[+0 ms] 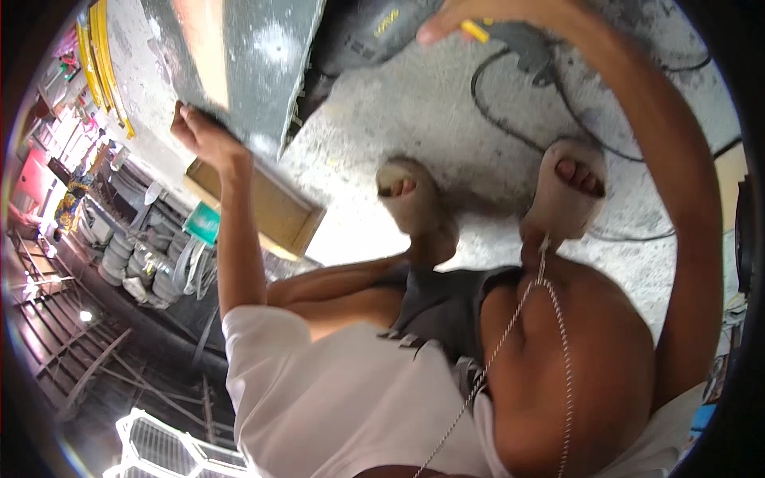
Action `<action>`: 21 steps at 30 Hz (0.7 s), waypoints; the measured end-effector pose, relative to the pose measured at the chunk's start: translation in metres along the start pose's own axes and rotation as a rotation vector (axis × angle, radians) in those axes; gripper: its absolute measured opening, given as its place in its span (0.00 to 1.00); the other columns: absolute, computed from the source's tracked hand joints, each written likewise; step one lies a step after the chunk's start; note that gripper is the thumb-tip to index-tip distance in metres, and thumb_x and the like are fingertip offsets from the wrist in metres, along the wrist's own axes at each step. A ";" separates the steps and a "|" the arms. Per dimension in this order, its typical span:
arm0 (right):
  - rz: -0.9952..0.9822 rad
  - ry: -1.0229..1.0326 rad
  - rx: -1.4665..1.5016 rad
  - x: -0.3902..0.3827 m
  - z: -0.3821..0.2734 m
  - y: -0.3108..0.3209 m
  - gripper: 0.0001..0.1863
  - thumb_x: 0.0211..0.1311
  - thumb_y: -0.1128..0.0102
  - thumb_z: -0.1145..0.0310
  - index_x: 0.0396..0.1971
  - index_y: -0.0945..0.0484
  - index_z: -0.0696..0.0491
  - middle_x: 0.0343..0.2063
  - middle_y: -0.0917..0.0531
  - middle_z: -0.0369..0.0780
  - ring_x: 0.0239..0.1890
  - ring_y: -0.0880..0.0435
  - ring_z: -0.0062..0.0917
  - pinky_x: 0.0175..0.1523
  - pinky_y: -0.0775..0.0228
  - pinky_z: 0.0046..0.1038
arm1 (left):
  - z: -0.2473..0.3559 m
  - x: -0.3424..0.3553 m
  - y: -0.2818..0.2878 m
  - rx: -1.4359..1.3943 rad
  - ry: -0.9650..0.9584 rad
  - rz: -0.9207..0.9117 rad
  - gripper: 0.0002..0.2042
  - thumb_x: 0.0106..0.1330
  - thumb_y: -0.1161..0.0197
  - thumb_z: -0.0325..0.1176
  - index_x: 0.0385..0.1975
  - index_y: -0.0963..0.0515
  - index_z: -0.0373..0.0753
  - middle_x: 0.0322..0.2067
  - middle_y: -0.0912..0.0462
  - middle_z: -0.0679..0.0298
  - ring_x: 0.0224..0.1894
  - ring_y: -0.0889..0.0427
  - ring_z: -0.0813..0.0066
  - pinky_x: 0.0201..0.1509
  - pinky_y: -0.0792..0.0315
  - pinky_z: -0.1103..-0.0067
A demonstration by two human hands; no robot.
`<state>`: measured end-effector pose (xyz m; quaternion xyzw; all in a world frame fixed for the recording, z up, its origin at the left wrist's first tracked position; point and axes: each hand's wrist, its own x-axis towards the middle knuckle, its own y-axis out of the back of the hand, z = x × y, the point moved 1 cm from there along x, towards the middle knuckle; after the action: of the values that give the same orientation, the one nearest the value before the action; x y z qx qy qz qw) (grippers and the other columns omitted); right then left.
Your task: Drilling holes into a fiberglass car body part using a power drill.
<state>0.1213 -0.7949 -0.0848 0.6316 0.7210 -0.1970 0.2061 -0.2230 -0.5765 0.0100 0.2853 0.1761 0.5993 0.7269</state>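
Observation:
My left hand (203, 135) is closed, fingers curled at the lower edge of a grey-painted panel (279, 56) with a peach-coloured stripe; what they hold, if anything, is unclear. My right hand (462, 16) reaches across the top, beside a grey and yellow corded tool (518, 48) and a black case or tool body (358, 28). Its fingers are partly hidden and blurred, so I cannot tell whether it grips the tool.
My sandalled feet (566, 191) are on the stained concrete floor (430, 103), among black cables (494, 119). At left are a cardboard-coloured box (271, 227), a teal container (203, 223), coiled grey material (139, 263) and yellow strips (100, 72).

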 end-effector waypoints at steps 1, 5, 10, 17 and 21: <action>-0.133 -0.144 0.113 -0.011 0.002 0.001 0.38 0.41 0.16 0.59 0.52 0.22 0.64 0.42 0.13 0.48 0.46 0.14 0.32 0.52 0.23 0.33 | 0.001 -0.005 -0.004 0.150 -0.065 -0.071 0.16 0.80 0.55 0.40 0.56 0.34 0.33 0.52 0.28 0.54 0.52 0.29 0.68 0.62 0.34 0.70; -0.125 -0.007 0.249 -0.020 0.000 -0.009 0.25 0.48 0.20 0.66 0.45 0.21 0.60 0.30 0.13 0.40 0.34 0.14 0.25 0.43 0.23 0.30 | 0.008 -0.002 0.011 0.023 0.002 -0.046 0.21 0.80 0.57 0.47 0.57 0.35 0.35 0.53 0.29 0.54 0.52 0.28 0.67 0.59 0.30 0.67; 0.145 -0.018 0.184 -0.089 -0.013 0.020 0.25 0.51 0.24 0.68 0.48 0.21 0.61 0.31 0.13 0.42 0.31 0.14 0.25 0.40 0.23 0.27 | 0.018 0.002 0.013 0.131 -0.018 -0.138 0.21 0.81 0.57 0.49 0.59 0.38 0.37 0.56 0.31 0.52 0.54 0.28 0.65 0.59 0.29 0.63; 0.279 0.145 0.214 -0.120 -0.003 0.013 0.24 0.47 0.23 0.68 0.45 0.18 0.60 0.32 0.11 0.42 0.34 0.13 0.24 0.43 0.23 0.26 | 0.026 0.002 0.017 0.232 0.090 -0.139 0.29 0.80 0.63 0.56 0.64 0.39 0.35 0.56 0.31 0.50 0.58 0.25 0.63 0.60 0.25 0.64; -0.005 -0.264 0.242 -0.087 -0.039 0.040 0.29 0.47 0.24 0.65 0.49 0.20 0.61 0.37 0.12 0.46 0.39 0.13 0.30 0.48 0.23 0.29 | 0.028 -0.012 0.045 0.225 0.285 -0.333 0.31 0.80 0.58 0.55 0.71 0.41 0.36 0.65 0.30 0.58 0.63 0.27 0.60 0.67 0.30 0.66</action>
<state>0.1690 -0.8407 -0.0052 0.6187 0.6603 -0.3638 0.2209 -0.2436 -0.5887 0.0581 0.2442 0.3871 0.4821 0.7471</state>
